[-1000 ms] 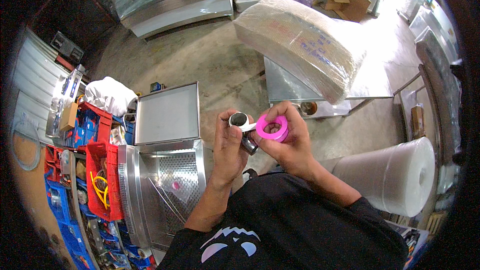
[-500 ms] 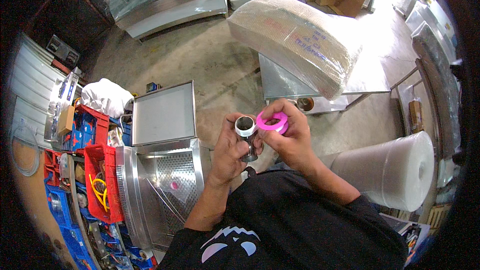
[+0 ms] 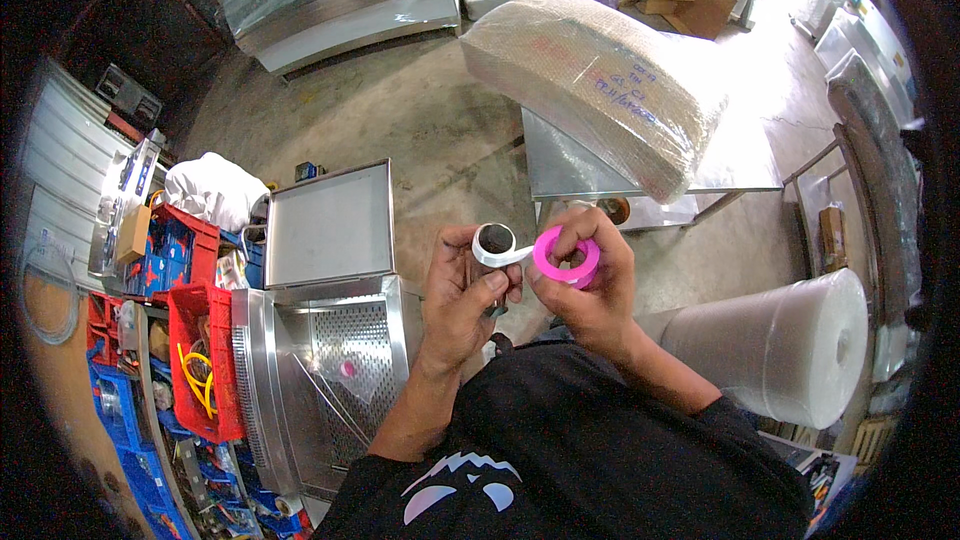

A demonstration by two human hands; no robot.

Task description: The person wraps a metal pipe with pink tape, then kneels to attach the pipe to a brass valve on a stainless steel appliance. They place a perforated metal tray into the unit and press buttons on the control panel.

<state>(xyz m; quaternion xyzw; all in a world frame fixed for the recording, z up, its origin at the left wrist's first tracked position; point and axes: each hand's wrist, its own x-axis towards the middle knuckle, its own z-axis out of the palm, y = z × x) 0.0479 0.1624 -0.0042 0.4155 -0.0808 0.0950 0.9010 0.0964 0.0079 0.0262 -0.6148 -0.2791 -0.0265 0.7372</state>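
My left hand (image 3: 456, 292) is closed around a short metal pipe (image 3: 492, 259) in front of my chest. The pipe's open end faces up, and white tape circles its rim; its lower part is mostly hidden behind my fingers. Just to the right, my right hand (image 3: 602, 285) grips a pink spool of thread seal tape (image 3: 545, 251), with a finger at its centre hole. A short strip of white tape (image 3: 524, 255) runs from the pipe's rim to the spool.
At my left stands a stainless steel unit (image 3: 405, 325) with a perforated tray and raised lid (image 3: 330, 225). Red bins (image 3: 215, 410) hold parts beside it. A bubble-wrapped package (image 3: 600, 80) lies on a metal table (image 3: 560, 165) ahead. A bubble-wrap roll (image 3: 760, 345) is at right.
The spool has moved slightly right and down from the pipe, and a strip of white tape now shows stretched between them. The pipe's end has turned a little in my left hand.
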